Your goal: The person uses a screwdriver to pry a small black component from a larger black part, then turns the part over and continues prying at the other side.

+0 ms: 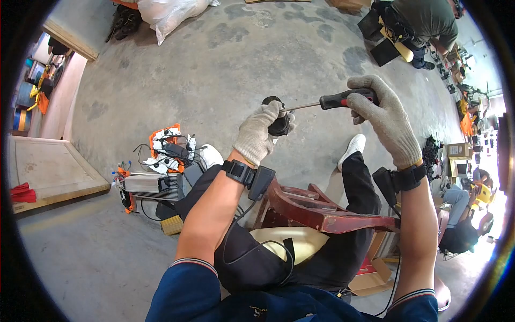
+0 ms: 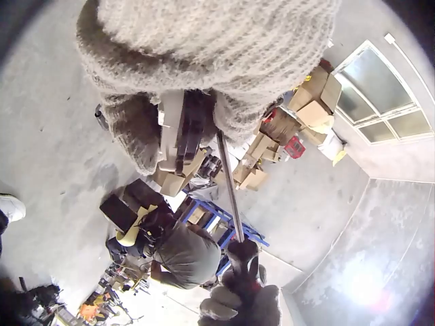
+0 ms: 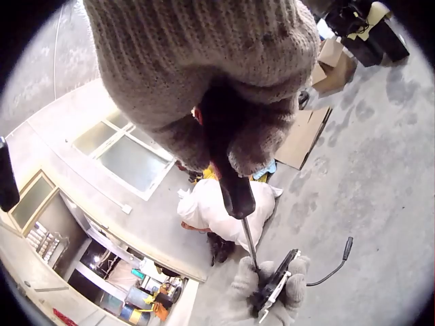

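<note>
A knitted glove covers each hand. The left hand (image 1: 254, 135) grips a small black part (image 1: 279, 126) with a pale edge, held up over the floor. In the right wrist view a short black cable (image 3: 331, 270) sticks out from this part. My right hand (image 1: 389, 119) holds a screwdriver (image 1: 343, 100) by its black and red handle, fingers curled round it. The screwdriver's metal shaft (image 2: 231, 190) runs across to the left hand, its tip right at the black part. Gloved fingers partly hide the part, so its exact kind does not show.
A dark red wooden chair (image 1: 343, 221) stands between the legs. To the left lie a finned metal unit (image 1: 155, 183) and orange and white pieces with cables (image 1: 166, 147). Another person (image 1: 429, 24) bends over at the back right. A white sack (image 1: 174, 16) lies at the far side.
</note>
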Action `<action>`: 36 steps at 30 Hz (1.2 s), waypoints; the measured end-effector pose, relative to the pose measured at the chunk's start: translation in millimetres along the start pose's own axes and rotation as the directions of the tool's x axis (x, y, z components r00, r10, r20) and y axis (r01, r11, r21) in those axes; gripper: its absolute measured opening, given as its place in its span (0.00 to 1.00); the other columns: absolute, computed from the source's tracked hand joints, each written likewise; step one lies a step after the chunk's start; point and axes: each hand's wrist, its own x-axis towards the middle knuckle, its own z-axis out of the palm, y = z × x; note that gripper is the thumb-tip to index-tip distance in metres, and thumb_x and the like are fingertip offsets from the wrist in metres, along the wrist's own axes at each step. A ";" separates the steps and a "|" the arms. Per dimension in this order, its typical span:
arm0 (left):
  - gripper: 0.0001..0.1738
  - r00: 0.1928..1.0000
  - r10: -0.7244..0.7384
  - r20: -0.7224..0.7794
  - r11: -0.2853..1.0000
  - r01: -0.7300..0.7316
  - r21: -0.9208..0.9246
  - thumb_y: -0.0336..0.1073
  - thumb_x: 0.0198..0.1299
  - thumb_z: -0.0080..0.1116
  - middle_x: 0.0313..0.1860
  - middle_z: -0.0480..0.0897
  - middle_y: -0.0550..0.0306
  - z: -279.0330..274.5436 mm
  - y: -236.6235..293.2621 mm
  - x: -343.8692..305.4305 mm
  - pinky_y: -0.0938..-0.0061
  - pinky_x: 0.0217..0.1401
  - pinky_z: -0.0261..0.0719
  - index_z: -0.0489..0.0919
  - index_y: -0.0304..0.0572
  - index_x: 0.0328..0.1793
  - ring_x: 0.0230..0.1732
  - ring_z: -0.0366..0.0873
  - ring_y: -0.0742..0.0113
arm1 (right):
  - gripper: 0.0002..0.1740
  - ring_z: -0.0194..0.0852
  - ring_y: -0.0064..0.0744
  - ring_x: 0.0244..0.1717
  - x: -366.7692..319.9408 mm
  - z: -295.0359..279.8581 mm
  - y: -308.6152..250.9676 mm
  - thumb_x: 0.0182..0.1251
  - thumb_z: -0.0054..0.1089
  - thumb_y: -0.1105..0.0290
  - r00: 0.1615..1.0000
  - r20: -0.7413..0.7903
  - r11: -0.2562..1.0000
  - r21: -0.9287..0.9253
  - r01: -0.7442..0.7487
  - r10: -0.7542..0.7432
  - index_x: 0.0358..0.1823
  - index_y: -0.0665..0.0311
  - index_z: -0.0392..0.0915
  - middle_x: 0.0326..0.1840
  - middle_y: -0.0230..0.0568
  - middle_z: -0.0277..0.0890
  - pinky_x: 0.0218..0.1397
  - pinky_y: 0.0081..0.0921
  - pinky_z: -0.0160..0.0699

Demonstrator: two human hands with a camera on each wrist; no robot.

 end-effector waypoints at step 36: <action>0.23 0.992 -0.105 -0.075 0.993 0.109 0.048 0.47 0.79 0.55 0.45 0.87 0.36 2.4 2.1 1.8 0.54 0.50 0.93 0.83 0.28 0.51 0.44 0.89 0.47 | 0.21 0.79 0.21 0.37 -1.3 5.4 -0.8 0.72 0.68 0.62 0.999 0.019 0.995 -0.085 0.048 -0.047 0.60 0.67 0.79 0.41 0.36 0.80 0.42 0.24 0.84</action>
